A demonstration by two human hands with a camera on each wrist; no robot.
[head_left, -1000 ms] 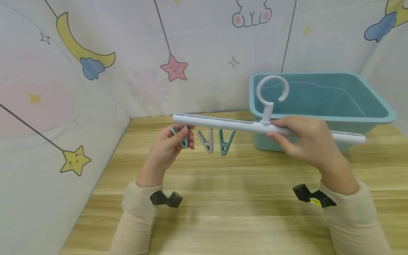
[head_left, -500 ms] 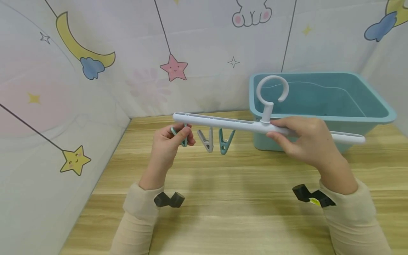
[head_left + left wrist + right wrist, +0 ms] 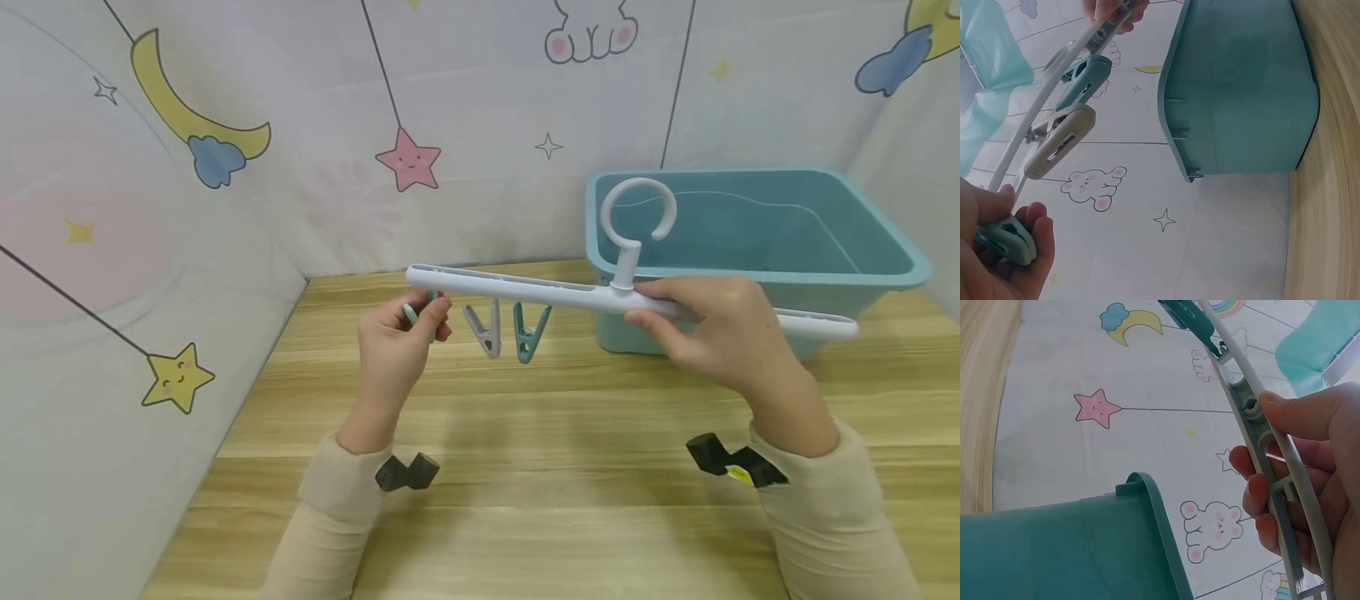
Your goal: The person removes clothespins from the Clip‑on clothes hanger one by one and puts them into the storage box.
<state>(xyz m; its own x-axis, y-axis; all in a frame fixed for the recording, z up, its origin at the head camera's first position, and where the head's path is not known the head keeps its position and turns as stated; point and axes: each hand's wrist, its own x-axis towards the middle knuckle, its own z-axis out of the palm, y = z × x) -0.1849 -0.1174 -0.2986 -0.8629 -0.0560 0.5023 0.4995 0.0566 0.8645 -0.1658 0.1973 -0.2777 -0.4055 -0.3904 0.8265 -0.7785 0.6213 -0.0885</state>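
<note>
In the head view a white plastic hanger [image 3: 517, 288] with a round hook is held level above the table. My right hand [image 3: 727, 329] grips its bar just right of the hook, thumb on the near side. From the bar's underside hang a grey clip [image 3: 491, 343] and a teal clip [image 3: 527, 343]. Near the hanger's left end my left hand [image 3: 393, 343] pinches another teal clip [image 3: 1013, 242] between thumb and curled fingers. In the left wrist view that clip sits right at the bar's end, partly hidden by the fingers.
A teal plastic tub [image 3: 750, 225] stands at the back right of the wooden table [image 3: 540, 483], behind the hanger and my right hand. A white printed cloth [image 3: 487, 200] with stars and moons rises behind the table and along the left.
My left hand has shifted slightly and turned, so its teal clip shows less between the fingers. The right hand, hanger and other two clips have hardly moved.
</note>
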